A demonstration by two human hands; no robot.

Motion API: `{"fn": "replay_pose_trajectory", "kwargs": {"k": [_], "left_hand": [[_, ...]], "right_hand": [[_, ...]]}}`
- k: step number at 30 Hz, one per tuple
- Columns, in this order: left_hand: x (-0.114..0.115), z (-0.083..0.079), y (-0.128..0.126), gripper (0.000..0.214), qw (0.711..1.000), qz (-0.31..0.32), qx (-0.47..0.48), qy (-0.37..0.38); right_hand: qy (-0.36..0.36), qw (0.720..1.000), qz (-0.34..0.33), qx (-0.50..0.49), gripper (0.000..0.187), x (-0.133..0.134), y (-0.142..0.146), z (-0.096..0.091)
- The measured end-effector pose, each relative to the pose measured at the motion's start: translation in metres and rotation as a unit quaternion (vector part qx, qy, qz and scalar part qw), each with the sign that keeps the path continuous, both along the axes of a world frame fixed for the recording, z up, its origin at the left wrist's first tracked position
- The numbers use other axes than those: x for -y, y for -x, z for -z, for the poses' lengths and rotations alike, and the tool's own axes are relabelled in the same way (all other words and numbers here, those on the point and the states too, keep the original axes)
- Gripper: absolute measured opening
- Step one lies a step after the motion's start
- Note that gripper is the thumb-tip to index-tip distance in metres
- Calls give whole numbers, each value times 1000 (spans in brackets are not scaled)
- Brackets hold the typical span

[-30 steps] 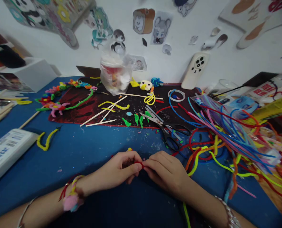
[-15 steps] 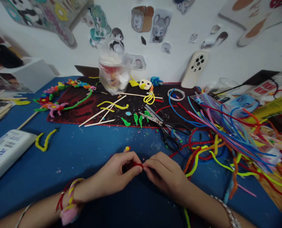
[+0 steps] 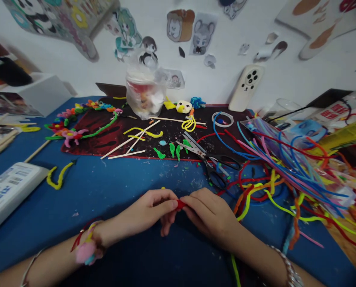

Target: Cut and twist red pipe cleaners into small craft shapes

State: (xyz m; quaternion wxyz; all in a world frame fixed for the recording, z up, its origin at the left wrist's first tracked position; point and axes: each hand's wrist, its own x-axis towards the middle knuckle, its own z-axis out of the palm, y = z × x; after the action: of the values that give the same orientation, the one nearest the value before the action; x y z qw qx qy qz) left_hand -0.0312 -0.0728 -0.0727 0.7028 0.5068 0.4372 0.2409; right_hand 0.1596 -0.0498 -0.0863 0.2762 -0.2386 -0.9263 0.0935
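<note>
My left hand and my right hand meet low in the middle of the blue table. Their fingertips pinch a small red pipe cleaner piece from either side. Most of the piece is hidden by my fingers. A small yellow tip shows just beyond my left hand, and I cannot tell what it belongs to. Black-handled scissors lie open above my right hand, not touching it.
A heap of long coloured pipe cleaners spreads over the right side. A dark red mat at the back holds wooden sticks, green pieces and a pipe cleaner flower garland. A white box sits at the left edge.
My hands have drawn slightly closer around the red piece, and more of it shows between my fingertips. My left fingers have shifted a little. The objects on the table stay in place.
</note>
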Motion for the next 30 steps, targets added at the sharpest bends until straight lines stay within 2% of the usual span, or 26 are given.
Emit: {"fn": "replay_pose_trajectory", "kwargs": {"k": [2, 4, 7, 10, 12, 14, 17, 20, 25, 30], "left_hand": [[3, -1, -1, 23, 998, 2, -52, -47], [6, -2, -1, 23, 984, 7, -127, -129], [10, -2, -1, 20, 939, 24, -235, -251], [13, 3, 0, 19, 894, 42, -305, -325], [13, 6, 0, 19, 865, 57, -338, -366], [13, 8, 1, 17, 844, 60, -352, -400], [13, 9, 4, 18, 837, 43, -330, -435], [12, 10, 6, 26, 834, 17, -305, -459], [11, 11, 7, 18, 840, 8, -276, -467], [11, 8, 5, 12, 846, 1, -268, -460]], "right_hand": [[-2, 1000, 17, 5, 13, 0, 1, 0], [19, 999, 45, -5, 13, 1, 2, 2], [53, 996, 76, 0, 12, 2, 3, 4], [70, 993, 84, 34, 13, 3, 4, 4], [112, 989, 79, 50, 14, 4, 5, 1], [198, 977, 72, 45, 15, 5, 6, -2], [337, 939, 65, 12, 18, 5, 6, -7], [406, 912, 60, -15, 21, 5, 6, -8], [428, 902, 54, -22, 20, 3, 7, -8], [424, 905, 39, -13, 22, 3, 8, -7]]}}
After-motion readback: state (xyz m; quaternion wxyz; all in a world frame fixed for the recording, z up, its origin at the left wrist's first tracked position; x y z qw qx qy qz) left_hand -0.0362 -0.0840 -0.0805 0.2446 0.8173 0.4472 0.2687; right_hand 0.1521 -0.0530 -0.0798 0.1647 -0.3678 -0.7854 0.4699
